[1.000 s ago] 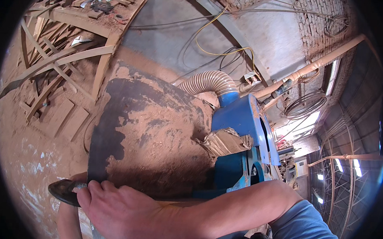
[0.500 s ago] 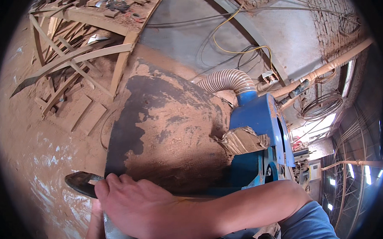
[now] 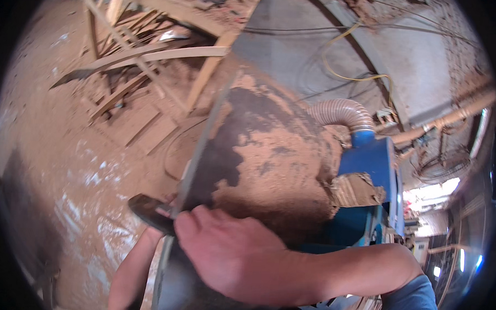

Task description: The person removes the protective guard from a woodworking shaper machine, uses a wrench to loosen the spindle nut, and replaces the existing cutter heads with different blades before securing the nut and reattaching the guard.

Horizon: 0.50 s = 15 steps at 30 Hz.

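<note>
My right hand (image 3: 231, 247) is closed on a dark, flat, pointed piece (image 3: 147, 211) at the near part of the left edge of a dark metal table (image 3: 215, 148), its forearm crossing the lower picture. The piece juts left past that edge. Behind it, my left hand (image 3: 157, 234) reaches up from below, outside the table edge; its fingers are mostly hidden and blurred. Pale sawdust covers much of the tabletop.
A blue machine housing (image 3: 368, 159) with a ribbed hose (image 3: 342, 112) and torn cardboard (image 3: 356, 189) stands right. Wood offcuts (image 3: 142, 58) are piled upper left above a dusty floor (image 3: 94, 177). Cables and pipes run along the wall (image 3: 415, 62).
The view has swung, moving the surroundings rightward in the picture. Both hands and the dark piece appear farther right and higher, and more of my left forearm shows. The picture is more blurred.
</note>
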Each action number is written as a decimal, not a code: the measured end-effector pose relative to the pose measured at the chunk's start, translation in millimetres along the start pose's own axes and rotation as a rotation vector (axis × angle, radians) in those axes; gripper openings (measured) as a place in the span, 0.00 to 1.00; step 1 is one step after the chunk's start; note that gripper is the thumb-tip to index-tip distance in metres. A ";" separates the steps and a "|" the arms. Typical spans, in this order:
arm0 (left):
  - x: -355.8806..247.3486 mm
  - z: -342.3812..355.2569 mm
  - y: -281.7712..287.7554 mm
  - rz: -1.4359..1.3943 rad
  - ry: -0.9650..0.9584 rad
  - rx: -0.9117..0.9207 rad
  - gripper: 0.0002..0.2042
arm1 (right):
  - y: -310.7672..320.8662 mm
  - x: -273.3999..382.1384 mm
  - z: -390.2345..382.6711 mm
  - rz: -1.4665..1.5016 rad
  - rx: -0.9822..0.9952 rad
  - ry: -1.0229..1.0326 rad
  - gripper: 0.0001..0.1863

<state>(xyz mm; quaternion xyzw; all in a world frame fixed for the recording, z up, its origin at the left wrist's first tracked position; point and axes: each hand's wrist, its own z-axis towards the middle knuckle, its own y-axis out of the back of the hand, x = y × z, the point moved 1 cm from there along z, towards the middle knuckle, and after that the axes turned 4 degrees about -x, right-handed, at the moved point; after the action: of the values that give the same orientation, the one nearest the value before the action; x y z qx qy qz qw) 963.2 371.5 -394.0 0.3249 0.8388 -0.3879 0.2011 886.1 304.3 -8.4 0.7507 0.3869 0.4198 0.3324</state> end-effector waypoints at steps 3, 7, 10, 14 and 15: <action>-1.9 7.7 -3.8 0.039 -0.003 0.020 0.15 | -4.7 -4.2 -3.2 0.000 -0.046 0.079 0.14; -14.5 14.9 2.9 0.153 -0.012 0.054 0.15 | 5.1 6.4 -5.2 -0.077 -0.005 0.129 0.20; -52.5 -3.0 3.6 0.670 -0.039 0.206 0.18 | 0.4 1.5 -2.5 -0.033 -0.064 0.111 0.20; -50.6 -22.7 -7.6 0.470 -0.235 0.202 0.19 | 1.4 5.0 -2.9 0.011 -0.108 0.101 0.19; -49.1 -27.6 -10.7 0.413 -0.187 0.143 0.19 | 1.2 5.7 -2.6 0.009 -0.109 0.113 0.19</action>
<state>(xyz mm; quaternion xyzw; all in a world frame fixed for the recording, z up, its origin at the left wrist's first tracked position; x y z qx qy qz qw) 988.1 368.7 -342.4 0.4657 0.7027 -0.4253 0.3293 886.2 309.1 -4.2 0.7083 0.3782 0.4835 0.3485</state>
